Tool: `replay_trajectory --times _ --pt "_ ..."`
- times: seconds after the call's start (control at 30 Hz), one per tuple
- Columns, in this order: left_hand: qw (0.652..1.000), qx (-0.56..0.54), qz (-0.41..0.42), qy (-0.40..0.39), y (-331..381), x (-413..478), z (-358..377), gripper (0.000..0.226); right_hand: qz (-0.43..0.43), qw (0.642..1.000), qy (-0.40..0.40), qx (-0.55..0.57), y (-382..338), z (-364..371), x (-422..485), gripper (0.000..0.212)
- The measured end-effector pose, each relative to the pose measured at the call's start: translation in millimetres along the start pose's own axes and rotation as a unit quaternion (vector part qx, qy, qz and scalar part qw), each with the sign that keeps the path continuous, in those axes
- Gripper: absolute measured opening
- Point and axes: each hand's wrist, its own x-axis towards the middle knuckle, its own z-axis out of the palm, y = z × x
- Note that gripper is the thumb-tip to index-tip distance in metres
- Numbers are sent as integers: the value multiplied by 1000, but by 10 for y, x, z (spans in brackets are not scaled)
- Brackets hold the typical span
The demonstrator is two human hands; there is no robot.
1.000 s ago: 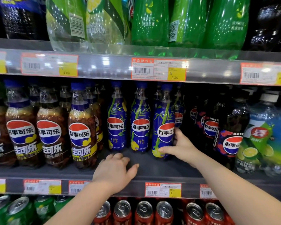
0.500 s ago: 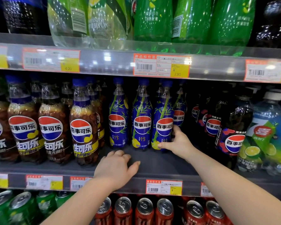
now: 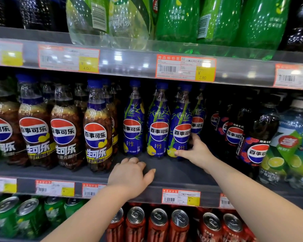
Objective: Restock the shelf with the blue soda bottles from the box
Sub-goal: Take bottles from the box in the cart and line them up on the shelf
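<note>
Three blue soda bottles with bamboo labels stand in a row on the middle shelf [image 3: 173,173]: one at the left [image 3: 132,123], one in the middle [image 3: 158,126] and one at the right [image 3: 179,126]. My right hand [image 3: 196,151] wraps the base of the right blue soda bottle, thumb in front, fingers behind. A fourth blue bottle [image 3: 198,117] stands behind it. My left hand [image 3: 129,177] rests palm down on the shelf's front edge, holding nothing. The box is not in view.
Brown cola bottles [image 3: 96,137] fill the shelf to the left, dark cola bottles [image 3: 255,142] and a clear lime soda bottle [image 3: 290,145] to the right. Large green bottles [image 3: 175,18] stand on the shelf above. Green cans [image 3: 28,215] and red cans [image 3: 157,222] sit below.
My right hand has pushed the right blue bottle a little back, into line with the other two. My left hand has stayed on the shelf edge.
</note>
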Motion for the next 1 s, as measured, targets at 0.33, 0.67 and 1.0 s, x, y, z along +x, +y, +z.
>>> replay_trajectory --times 0.33,0.67,1.0 --pt "961 -132 151 188 -65 -288 27 48 -115 956 66 -263 -251 -185 -1033 46" --pt "950 -174 238 98 -557 -1092 506 41 -36 900 32 -434 75 557 -2263 58" --pt "980 -53 170 -88 -1134 -1900 821 65 63 886 -75 -454 -27 1360 -3092 63"
